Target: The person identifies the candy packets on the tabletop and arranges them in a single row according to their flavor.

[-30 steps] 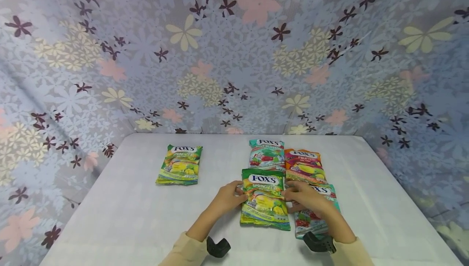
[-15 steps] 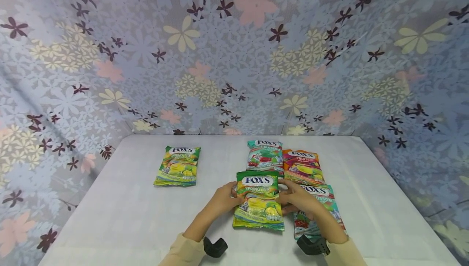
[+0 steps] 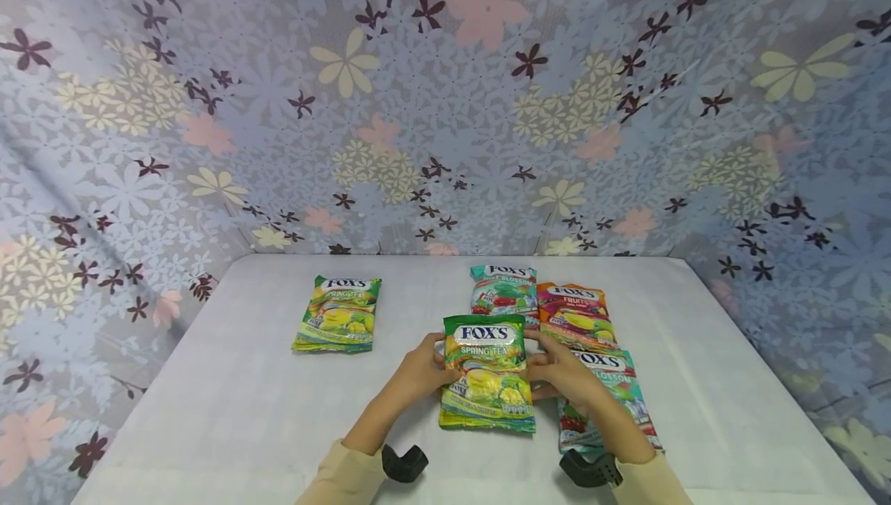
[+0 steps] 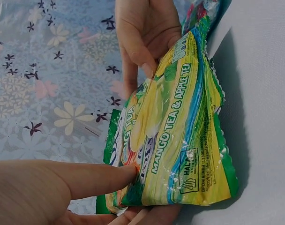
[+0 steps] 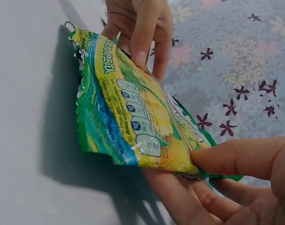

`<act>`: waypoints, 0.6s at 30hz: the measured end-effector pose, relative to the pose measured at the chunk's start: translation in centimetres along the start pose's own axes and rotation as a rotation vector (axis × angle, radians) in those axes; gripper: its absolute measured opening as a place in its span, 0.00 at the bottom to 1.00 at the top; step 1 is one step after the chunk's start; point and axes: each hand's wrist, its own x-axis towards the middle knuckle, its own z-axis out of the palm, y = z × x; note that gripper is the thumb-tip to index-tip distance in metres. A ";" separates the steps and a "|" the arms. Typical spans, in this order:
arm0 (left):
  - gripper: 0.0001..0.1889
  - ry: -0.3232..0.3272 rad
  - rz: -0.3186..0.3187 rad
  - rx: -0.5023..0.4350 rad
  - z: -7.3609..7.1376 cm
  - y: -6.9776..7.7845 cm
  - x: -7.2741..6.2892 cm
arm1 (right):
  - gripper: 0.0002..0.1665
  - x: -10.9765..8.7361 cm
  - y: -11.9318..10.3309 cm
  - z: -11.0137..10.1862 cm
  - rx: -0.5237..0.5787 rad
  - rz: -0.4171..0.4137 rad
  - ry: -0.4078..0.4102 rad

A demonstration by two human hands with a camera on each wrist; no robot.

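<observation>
Between both hands is a green and yellow Fox's Spring Tea candy bag point(image 3: 487, 381), its printed front toward the head camera. My left hand point(image 3: 420, 371) pinches its left edge, thumb on the front and fingers behind. On the opposite edge my right hand point(image 3: 562, 370) grips the same way. In the left wrist view the candy bag point(image 4: 166, 126) is tilted, and a shadow lies on the cloth beside it. The right wrist view shows the bag point(image 5: 128, 108) with the right thumb on its front and fingers beneath.
A second Spring Tea bag point(image 3: 337, 315) lies at the left on the white cloth point(image 3: 230, 404). Behind the held bag lie a teal blossom candy bag point(image 3: 504, 291) and an orange Fruits bag point(image 3: 576, 315). Another teal bag point(image 3: 616, 385) lies partly under the right forearm.
The held candy bag has shifted a little left, away from the teal bag at the right, and now sits slightly higher in view. Both hands moved with it; the other bags stayed put.
</observation>
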 end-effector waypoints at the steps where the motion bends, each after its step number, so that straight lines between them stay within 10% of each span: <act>1: 0.38 0.000 0.002 -0.003 0.0 0.0 0.0 | 0.47 0.0 0.0 0.0 0.003 0.001 0.003; 18: 0.31 -0.005 0.041 -0.066 -0.8 0.2 0.0 | 0.42 0.0 -0.4 0.7 0.023 -0.037 0.064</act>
